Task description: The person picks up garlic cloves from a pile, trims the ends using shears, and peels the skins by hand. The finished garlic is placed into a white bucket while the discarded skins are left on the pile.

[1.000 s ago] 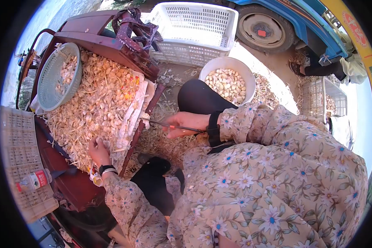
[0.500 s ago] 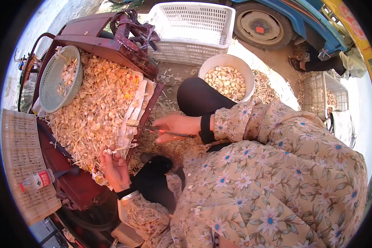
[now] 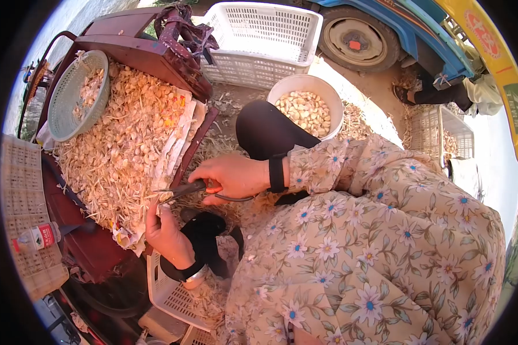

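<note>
My right hand (image 3: 233, 177) grips a pair of scissors (image 3: 184, 190) with dark blades and a touch of orange near the handles. The blades point left and lie at the fingertips of my left hand (image 3: 170, 234). Thumb and fingers of that hand are pinched on a small pale piece of garlic, mostly hidden by the fingers and blades. Just beyond both hands, a heap of garlic cloves (image 3: 126, 144) mixed with dry stalks and skins covers the bed of a dark red cart (image 3: 118, 49).
A pale green basket (image 3: 63, 123) with some garlic rests on the heap. A white bucket (image 3: 338, 109) of peeled-looking cloves stands by my knee. Behind it are white crates (image 3: 242, 69) and a blue vehicle's wheel (image 3: 380, 43). A bottle (image 3: 40, 236) lies left on a crate. Another person's leg (image 3: 434, 96) shows at right.
My right hand has moved left and down, bringing the scissors to my left fingertips. The garlic, plainly visible in my left hand before, is now largely covered. The view has shifted slightly.
</note>
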The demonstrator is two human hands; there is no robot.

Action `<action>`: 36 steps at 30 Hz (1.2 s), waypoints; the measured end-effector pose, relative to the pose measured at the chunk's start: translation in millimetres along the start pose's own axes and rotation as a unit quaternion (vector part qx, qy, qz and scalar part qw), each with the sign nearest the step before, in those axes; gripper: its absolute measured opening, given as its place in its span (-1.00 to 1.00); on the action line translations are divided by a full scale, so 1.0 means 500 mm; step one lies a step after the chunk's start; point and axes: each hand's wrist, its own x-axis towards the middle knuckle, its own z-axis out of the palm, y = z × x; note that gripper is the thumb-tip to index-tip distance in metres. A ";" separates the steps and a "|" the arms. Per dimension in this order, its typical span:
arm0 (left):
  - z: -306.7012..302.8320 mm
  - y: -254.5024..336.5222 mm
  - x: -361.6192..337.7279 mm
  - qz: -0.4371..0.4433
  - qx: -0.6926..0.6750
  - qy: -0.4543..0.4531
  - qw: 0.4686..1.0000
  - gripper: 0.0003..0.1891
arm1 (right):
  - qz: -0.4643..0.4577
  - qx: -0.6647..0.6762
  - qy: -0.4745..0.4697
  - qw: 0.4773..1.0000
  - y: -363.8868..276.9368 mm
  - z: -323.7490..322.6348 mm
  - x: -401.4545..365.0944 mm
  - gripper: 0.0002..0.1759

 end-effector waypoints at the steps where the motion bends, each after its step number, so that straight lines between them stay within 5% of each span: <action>1: 0.007 0.004 -0.005 0.023 0.021 -0.007 0.999 -0.72 | -0.047 -0.037 0.010 0.998 0.004 -0.003 0.003 -0.49; 3: 0.007 0.013 -0.013 0.036 0.060 -0.043 0.997 -0.68 | -0.139 -0.108 0.031 0.984 0.014 -0.012 0.010 -0.52; 7: 0.008 0.049 -0.030 -0.007 0.115 -0.112 0.987 -0.64 | -0.180 -0.199 0.022 0.963 0.000 -0.038 0.012 -0.49; 16: 0.001 0.041 -0.045 -0.088 0.078 -0.116 0.986 -0.75 | -0.174 -0.202 0.007 0.964 0.012 -0.033 0.001 -0.58; 19: -0.003 0.043 -0.055 -0.030 0.156 -0.131 0.979 -0.80 | 0.006 -0.050 -0.104 0.993 -0.015 -0.032 -0.017 -0.67; 23: 0.003 0.043 -0.089 0.040 0.231 -0.153 0.960 -0.81 | 0.063 0.064 0.001 0.996 0.000 -0.017 -0.020 -0.60; 26: -0.040 0.042 -0.124 -0.042 0.032 -0.114 0.992 -0.78 | 0.106 0.188 0.055 0.975 0.032 0.011 -0.020 -0.54; 32: -0.211 0.028 -0.196 -0.076 0.077 0.137 0.985 -0.84 | 0.197 0.210 -0.085 0.954 0.066 0.015 -0.040 -0.52; 36: -0.347 -0.037 -0.252 -0.149 0.163 0.219 0.950 -0.83 | 0.143 0.201 -0.032 0.968 0.067 0.022 -0.037 -0.53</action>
